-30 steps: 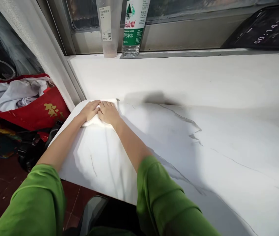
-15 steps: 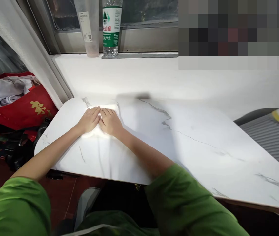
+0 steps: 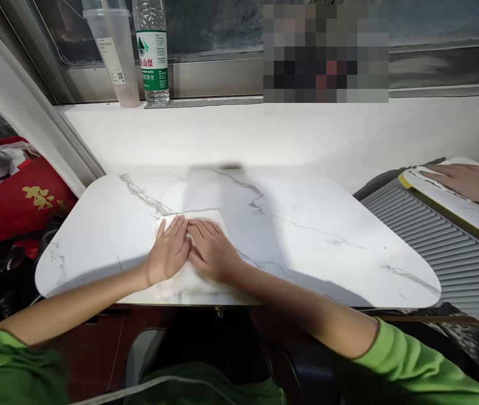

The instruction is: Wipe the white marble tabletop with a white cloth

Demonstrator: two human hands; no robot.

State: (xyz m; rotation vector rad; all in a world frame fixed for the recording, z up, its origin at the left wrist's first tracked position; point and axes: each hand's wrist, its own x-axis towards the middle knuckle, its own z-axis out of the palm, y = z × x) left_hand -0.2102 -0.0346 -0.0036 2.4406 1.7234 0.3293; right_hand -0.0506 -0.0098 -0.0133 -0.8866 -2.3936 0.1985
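Note:
A white folded cloth (image 3: 211, 218) lies on the white marble-patterned table (image 3: 307, 247), near its front edge. My left hand (image 3: 167, 253) and my right hand (image 3: 211, 250) press flat on the cloth side by side, fingers stretched out and pointing away from me. Both arms wear green sleeves pushed up past the elbow.
A clear plastic cup (image 3: 112, 53) and a green-labelled water bottle (image 3: 153, 53) stand on the window sill (image 3: 222, 129) at the back. A red bag (image 3: 23, 197) with clothes sits at the left. At the right another person's hand (image 3: 462, 180) rests on a second table above a ribbed grey surface (image 3: 442, 242).
Both hands have slid the cloth from the table's far left corner toward me, to the front edge. My view has swung right, bringing the other person's hand and second table into sight.

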